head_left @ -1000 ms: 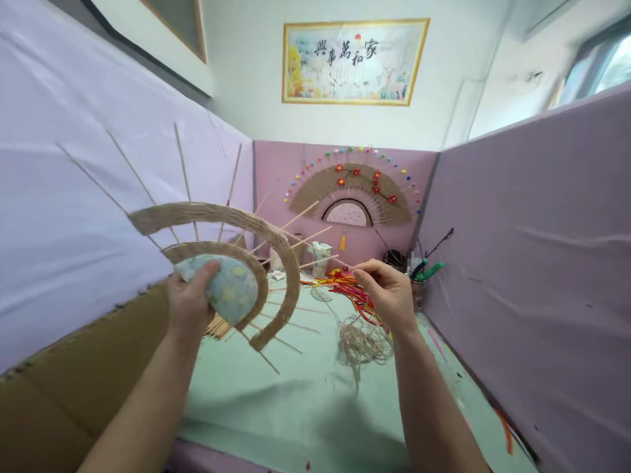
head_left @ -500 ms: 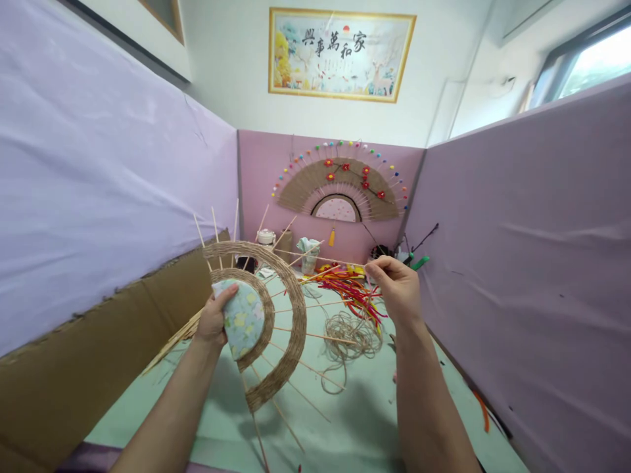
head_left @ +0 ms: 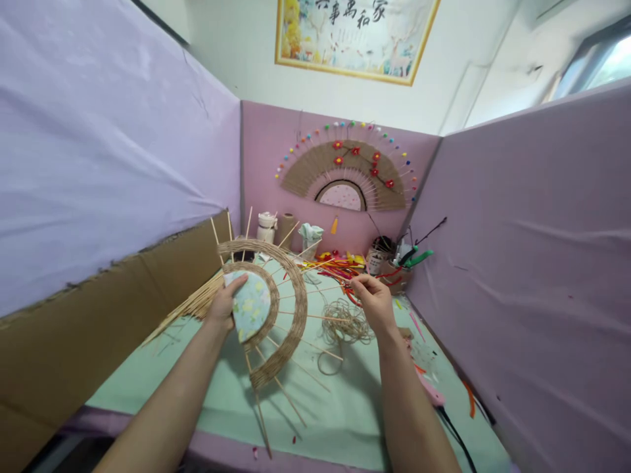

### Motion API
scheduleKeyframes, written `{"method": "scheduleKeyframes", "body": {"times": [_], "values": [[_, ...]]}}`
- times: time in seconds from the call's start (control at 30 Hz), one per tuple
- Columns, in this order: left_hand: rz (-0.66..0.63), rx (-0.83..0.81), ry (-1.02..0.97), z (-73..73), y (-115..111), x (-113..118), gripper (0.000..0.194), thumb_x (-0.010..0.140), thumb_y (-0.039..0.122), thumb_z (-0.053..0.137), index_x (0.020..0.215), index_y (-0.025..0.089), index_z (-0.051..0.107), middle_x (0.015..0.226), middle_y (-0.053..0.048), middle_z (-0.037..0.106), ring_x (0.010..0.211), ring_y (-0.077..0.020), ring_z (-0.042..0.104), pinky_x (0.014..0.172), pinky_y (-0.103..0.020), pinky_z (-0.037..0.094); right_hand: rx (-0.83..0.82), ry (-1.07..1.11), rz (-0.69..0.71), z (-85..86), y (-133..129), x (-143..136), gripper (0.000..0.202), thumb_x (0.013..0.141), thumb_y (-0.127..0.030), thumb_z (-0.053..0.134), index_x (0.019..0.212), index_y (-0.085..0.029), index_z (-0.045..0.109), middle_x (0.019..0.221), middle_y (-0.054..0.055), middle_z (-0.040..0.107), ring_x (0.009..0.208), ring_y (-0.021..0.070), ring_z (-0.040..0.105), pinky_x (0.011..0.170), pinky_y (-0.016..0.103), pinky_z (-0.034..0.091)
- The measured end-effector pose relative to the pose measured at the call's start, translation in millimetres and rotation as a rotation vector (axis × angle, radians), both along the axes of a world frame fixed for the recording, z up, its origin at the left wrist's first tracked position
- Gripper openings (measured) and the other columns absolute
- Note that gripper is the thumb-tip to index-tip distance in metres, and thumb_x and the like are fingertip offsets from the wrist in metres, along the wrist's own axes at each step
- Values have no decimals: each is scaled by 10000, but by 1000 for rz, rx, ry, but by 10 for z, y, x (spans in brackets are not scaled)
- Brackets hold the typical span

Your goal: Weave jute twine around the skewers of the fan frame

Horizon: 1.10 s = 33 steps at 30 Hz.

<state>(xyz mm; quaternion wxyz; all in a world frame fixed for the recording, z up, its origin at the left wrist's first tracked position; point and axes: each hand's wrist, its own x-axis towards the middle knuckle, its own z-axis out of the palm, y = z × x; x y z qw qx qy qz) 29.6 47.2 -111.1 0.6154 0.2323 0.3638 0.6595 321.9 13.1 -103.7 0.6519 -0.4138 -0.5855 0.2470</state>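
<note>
Compared with half a second ago, the right hand has come lower and closer to the fan frame, now sitting at about 4 o'clock from the middle of the view. Its thumb and forefinger are pinched together, apparently on a thin strand; the line that ran long and taut across the sticks now looks shorter, though it is too faint to trace all the way.

The left hand, at 8 o'clock, has kept its grip: clamped on the flowered panel, thumb on the front face. The fan frame is held above the table between 7 and 8 o'clock, much as it stood in the previous view, with bare sticks fanning out past the outer twine band from its 12 round to its 6.

I take this as a strand being drawn in near the sticks at the frame's 2 to 3 o'clock, with the frame held steady. The loose twine coil remains on the table at 5 o'clock
</note>
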Motion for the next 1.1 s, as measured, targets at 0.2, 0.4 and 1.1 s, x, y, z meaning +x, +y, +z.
{"method": "scheduleKeyframes", "body": {"times": [0.2, 0.4, 1.1], "values": [[12, -18, -8, -48, 28, 8, 66, 754, 91, 584, 803, 98, 628, 594, -70, 687, 503, -194, 661, 560, -308, 576, 15, -94, -64, -45, 13, -49, 205, 733, -366, 638, 694, -165, 628, 626, 1, 547, 582, 116, 456, 538, 237, 357], [35, -11, -6, -77, 59, -3, 137, 739, 95, 605, 873, 90, 634, 617, -74, 691, 561, -213, 679, 600, -329, 579, 46, -134, -53, -77, 4, -71, 213, 751, -378, 619, 707, -170, 625, 599, -11, 522, 535, 105, 417, 508, 231, 331], [61, -57, -94, -56, 92, -19, 176, 791, 123, 558, 941, 84, 641, 637, -70, 700, 553, -195, 674, 635, -321, 576, -226, -240, 319, -350, 34, -558, 247, 746, -390, 613, 752, -161, 705, 659, 21, 618, 577, 118, 475, 539, 238, 348]]}}
